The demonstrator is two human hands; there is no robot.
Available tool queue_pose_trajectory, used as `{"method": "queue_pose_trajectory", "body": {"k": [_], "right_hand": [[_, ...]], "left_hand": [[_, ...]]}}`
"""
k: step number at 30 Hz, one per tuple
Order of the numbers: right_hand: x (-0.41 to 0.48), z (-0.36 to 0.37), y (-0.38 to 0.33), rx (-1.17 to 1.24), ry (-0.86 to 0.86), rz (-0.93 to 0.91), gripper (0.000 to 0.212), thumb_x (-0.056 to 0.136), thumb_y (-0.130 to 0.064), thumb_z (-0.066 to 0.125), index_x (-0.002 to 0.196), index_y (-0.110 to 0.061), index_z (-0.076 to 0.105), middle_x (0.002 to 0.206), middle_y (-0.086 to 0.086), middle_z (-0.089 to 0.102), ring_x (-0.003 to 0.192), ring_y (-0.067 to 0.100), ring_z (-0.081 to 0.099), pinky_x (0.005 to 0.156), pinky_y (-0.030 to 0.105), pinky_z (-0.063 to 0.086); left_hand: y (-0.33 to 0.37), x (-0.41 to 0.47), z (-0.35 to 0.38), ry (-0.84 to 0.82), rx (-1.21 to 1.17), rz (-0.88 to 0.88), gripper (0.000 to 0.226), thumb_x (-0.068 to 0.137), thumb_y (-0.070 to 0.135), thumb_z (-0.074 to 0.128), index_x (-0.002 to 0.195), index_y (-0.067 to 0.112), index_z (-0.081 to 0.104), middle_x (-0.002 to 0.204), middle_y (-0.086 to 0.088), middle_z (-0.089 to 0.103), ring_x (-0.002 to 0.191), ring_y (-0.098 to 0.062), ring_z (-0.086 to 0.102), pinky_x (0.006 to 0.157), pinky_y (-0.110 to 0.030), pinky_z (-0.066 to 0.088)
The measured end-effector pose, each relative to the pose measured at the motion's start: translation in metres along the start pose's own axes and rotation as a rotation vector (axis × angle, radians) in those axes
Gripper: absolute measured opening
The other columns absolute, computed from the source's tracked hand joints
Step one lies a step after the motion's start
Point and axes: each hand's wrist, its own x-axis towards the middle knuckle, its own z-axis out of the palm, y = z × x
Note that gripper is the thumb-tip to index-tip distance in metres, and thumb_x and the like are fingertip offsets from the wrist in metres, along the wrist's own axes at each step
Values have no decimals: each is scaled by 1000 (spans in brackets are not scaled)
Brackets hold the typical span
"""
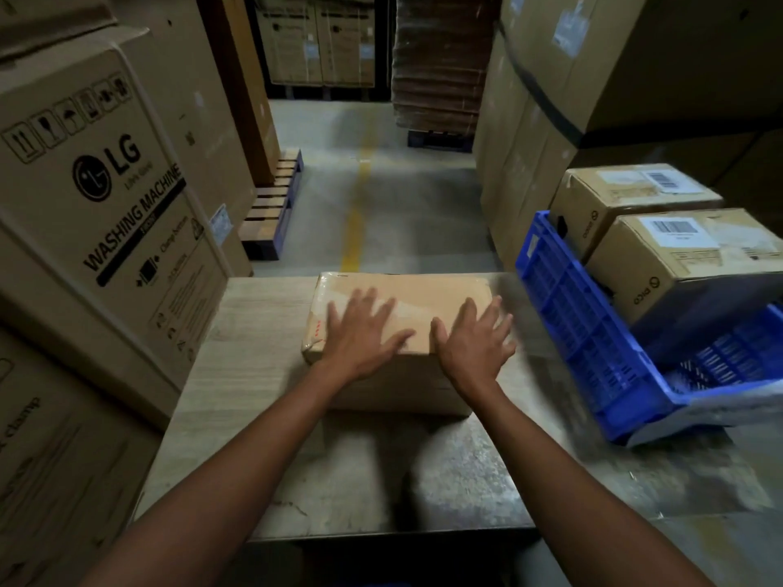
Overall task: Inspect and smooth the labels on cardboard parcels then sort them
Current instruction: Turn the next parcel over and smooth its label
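A brown cardboard parcel (428, 290) wrapped in clear tape lies on the wooden table (254, 332) in front of me. My left hand (360, 332) rests flat on its top near the left side, fingers spread. My right hand (474, 338) lies flat on the top at the front right corner, fingers spread too. Neither hand grips anything. No label shows on the parcel's visible top; my hands hide part of it. Two more parcels with white barcode labels, one nearer (678, 264) and one behind it (627, 197), sit at the right.
A blue plastic crate (593, 332) stands at the table's right edge and holds the two labelled parcels. Large washing-machine cartons (106, 205) tower at the left. Tall cartons (551, 99) line the right. An aisle with a yellow floor line (356, 213) runs ahead, wooden pallets (275, 205) beside it.
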Motion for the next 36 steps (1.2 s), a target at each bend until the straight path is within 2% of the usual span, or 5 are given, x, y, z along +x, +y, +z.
{"method": "queue_pose_trajectory", "body": {"k": [4,12,23,29,36], "right_hand": [[15,-8,14,357,-16,185,82,82,-62,69,142,-13,44,143,14,51,124,37,54,93,46,49],[17,-14,20,670,39,294,49,81,-57,73,114,-21,66,107,3,71,98,27,66,85,40,55],[31,-73,-42,609,347,-269,34,102,-42,46,119,-24,70,92,2,73,79,22,69,68,49,59],[19,-68,-58,669,374,-502,33,101,-39,53,102,-20,79,83,3,77,71,19,69,62,38,53],[-18,-45,-74,1100,96,-86,35,99,-43,52,113,-21,75,121,-5,71,115,8,61,101,33,48]], "left_hand": [[-34,-3,-9,80,-188,-445,70,97,63,41,155,28,25,159,-15,26,144,-39,27,112,-58,29],[-35,-12,-9,172,-476,-477,67,98,55,50,154,26,28,140,-15,47,120,-34,55,79,-35,39],[-6,-55,41,215,-754,-738,68,103,47,32,160,21,5,165,-16,1,146,-39,17,114,-56,25],[-30,-48,-33,672,-876,-341,64,98,27,54,155,19,25,163,-11,17,149,-26,22,117,-49,31],[-40,-25,-113,215,-1358,-342,66,81,78,51,129,34,58,130,-3,64,117,-23,62,103,-53,48]]}}
